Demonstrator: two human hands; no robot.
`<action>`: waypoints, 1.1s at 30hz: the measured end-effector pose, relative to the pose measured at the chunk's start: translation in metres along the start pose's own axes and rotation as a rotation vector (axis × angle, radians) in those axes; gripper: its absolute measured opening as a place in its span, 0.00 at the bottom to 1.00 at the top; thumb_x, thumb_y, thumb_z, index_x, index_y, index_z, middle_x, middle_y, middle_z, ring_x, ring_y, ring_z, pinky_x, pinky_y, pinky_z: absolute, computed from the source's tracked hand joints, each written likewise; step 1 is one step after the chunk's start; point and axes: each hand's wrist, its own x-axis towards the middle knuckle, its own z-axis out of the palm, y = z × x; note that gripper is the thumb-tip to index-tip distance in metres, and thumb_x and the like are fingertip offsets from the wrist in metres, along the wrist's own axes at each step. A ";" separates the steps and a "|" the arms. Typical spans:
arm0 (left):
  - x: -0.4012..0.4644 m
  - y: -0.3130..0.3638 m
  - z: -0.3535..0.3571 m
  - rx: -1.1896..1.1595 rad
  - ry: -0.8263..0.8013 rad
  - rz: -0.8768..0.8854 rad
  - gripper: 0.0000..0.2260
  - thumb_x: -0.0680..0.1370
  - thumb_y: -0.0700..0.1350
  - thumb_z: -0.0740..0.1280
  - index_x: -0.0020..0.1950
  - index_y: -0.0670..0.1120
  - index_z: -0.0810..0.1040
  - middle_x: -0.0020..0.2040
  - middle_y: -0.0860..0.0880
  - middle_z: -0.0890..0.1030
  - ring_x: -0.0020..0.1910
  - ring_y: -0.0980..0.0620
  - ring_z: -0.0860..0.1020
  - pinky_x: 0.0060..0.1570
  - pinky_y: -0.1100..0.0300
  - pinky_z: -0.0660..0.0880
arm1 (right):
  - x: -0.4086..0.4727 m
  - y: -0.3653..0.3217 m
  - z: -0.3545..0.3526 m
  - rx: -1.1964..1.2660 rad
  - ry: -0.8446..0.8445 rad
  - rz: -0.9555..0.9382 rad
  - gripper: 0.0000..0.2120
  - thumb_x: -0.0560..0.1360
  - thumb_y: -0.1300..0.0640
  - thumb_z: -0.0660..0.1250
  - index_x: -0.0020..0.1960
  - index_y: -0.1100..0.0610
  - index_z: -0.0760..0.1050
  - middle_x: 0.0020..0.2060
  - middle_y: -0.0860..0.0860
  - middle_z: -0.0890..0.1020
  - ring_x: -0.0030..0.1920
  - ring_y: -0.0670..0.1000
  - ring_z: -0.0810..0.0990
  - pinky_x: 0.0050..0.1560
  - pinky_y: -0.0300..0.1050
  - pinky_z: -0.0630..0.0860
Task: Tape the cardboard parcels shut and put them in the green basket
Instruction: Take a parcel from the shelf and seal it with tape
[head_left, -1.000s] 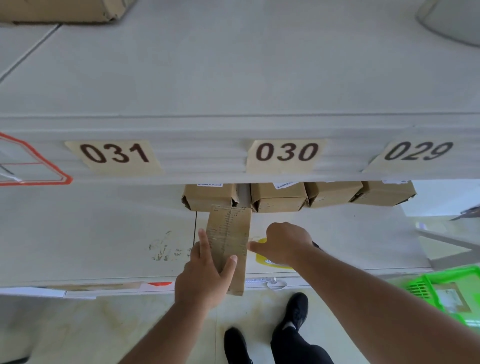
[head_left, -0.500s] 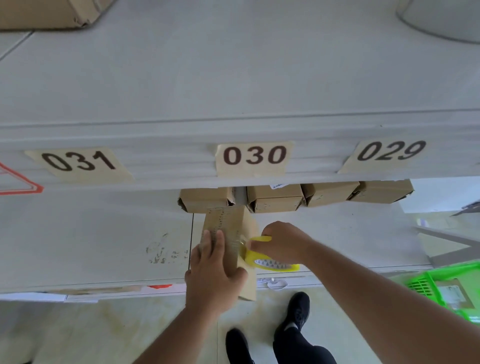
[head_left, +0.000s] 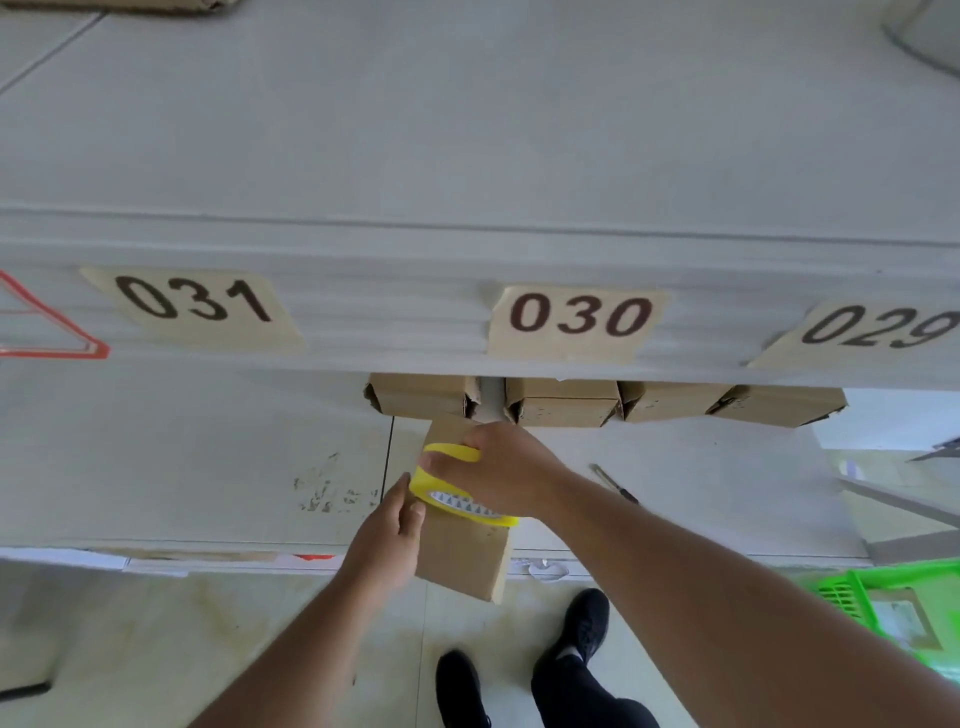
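The right hand (head_left: 498, 470) has its fingers curled through and around a yellow tape dispenser (head_left: 457, 491), the grip clamped on it, and holds the dispenser down on the top face of a cardboard parcel (head_left: 462, 556); the toothed cutting edge of the dispenser shows just below the fingers; the left hand (head_left: 387, 540) holds the parcel along its left side, thumb on the top face beside the dispenser and fingers wrapped round the side, so that grip too is closed on the cardboard; the parcel lies at the near edge of the tabletop (head_left: 208, 467), its near end jutting past that edge over the floor; along the far edge of the tabletop, partly hidden under a shelf board that bears the labels 031, 030 and 029, stands a row of further cardboard parcels (head_left: 566, 405), side by side with one gap behind the held one; a small dark tool (head_left: 615, 484) lies on the tabletop right of the right wrist; the green basket (head_left: 893, 603) sits on the floor off the right near corner, with one flat brownish item (head_left: 906, 618) visible inside it.
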 end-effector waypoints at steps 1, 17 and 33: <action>0.003 -0.002 0.000 -0.001 -0.014 -0.007 0.17 0.87 0.51 0.55 0.76 0.56 0.69 0.57 0.52 0.80 0.55 0.50 0.79 0.51 0.56 0.73 | 0.001 -0.001 0.001 0.000 -0.012 -0.003 0.29 0.72 0.23 0.61 0.43 0.50 0.76 0.38 0.46 0.80 0.44 0.51 0.81 0.40 0.46 0.73; -0.029 -0.031 0.006 -0.463 0.047 -0.144 0.24 0.69 0.69 0.66 0.50 0.50 0.77 0.44 0.61 0.79 0.46 0.56 0.77 0.48 0.55 0.71 | -0.012 0.074 -0.031 0.410 -0.170 0.188 0.28 0.62 0.22 0.74 0.53 0.40 0.83 0.61 0.40 0.79 0.63 0.45 0.76 0.62 0.46 0.71; 0.001 -0.005 -0.012 -0.302 -0.107 -0.115 0.19 0.74 0.64 0.72 0.59 0.54 0.82 0.48 0.56 0.85 0.46 0.60 0.83 0.44 0.62 0.76 | -0.004 0.054 -0.038 0.292 -0.308 0.137 0.35 0.73 0.25 0.63 0.76 0.37 0.68 0.84 0.43 0.53 0.83 0.47 0.51 0.82 0.55 0.51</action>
